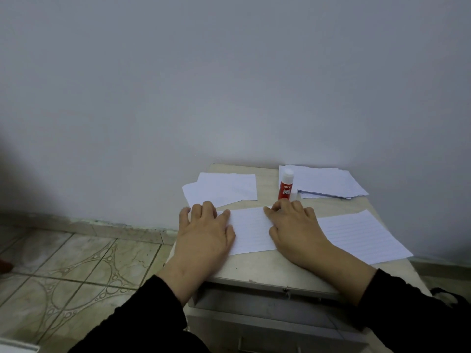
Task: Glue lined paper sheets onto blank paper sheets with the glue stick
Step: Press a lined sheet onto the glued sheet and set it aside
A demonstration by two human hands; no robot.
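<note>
Lined sheet (251, 229) flat under left hand (205, 231) and right hand (293, 230), fingers straight.

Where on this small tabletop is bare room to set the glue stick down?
Bare patches: the strip of table between the far-left sheets and the glue stick, and the near edge below the centre lined sheet. Crowded: the far-right stack, the right lined sheet, and the centre, where the left hand and right hand press.

1 head-worn view, angled forward and down, close over small table (267, 271)
</note>
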